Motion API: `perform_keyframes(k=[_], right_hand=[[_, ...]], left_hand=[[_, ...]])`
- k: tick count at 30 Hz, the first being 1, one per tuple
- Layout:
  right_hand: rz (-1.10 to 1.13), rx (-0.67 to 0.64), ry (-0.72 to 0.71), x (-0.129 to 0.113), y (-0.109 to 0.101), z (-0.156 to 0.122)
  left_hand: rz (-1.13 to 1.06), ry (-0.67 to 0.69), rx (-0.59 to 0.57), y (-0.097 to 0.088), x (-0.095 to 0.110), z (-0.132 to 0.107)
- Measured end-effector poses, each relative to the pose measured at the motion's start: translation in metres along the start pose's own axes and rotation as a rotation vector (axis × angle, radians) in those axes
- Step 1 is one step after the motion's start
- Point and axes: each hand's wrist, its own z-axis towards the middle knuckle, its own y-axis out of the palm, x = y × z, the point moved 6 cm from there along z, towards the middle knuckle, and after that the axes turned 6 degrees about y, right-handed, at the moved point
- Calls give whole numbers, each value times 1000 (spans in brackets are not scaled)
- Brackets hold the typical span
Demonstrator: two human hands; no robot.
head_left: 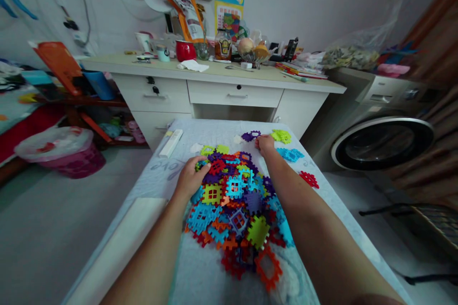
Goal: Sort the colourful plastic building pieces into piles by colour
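My left hand (191,178) rests on the far left side of the big pile of plastic tiles (232,205). Its fingers curl down over a green tile and a red one. I cannot tell if it is holding a tile or only touching them.

My right hand (265,144) reaches past the pile to the far side of the table. Its fingers are bent and its tips are right at the purple tiles (250,136). I cannot tell if it is pinching one or just touching.

Around that hand lie little groups, each of one colour. The purple ones are just to its left. The lime green tiles (281,136) are just to its right. The light blue tiles (289,154) are a bit nearer to me. One red tile (309,179) lies alone near the right edge.

So I think only a little bit is done. A few tiles are set apart by colour. The big pile between my arms is all mixed up: red, orange, blue, purple and green together. That is most of the tiles.

All of it lies on the pale cloth on the table (200,267). A white box (171,143) lies near the far left corner. Behind the table is a white desk (214,74) full of stuff, and a washing machine (382,142) stands on the right.
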Motion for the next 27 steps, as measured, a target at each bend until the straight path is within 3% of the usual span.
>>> perform_keyframes(k=[5,12,14,18,21,24,27], right_hand=[[-26,-60,22,3,-7,-5],[-130,-194,-19,2,-51,-43],[-325,-294,-104,-2,-63,-59],[-965,-488,-359,-2,-81,-96],[-1292,-557,-439,7,-92,-117],[-1378,-550,-411,17,-98,-124],[-1300,-539,-383,21,-100,-123]], left_hand=[[12,3,0,-1,1,0],[38,22,-11,0,-1,0],[37,24,-10,0,0,0],[36,22,-2,0,1,-1],[46,16,3,0,0,-1],[52,4,9,1,-1,-1],[50,2,5,2,-3,-2]])
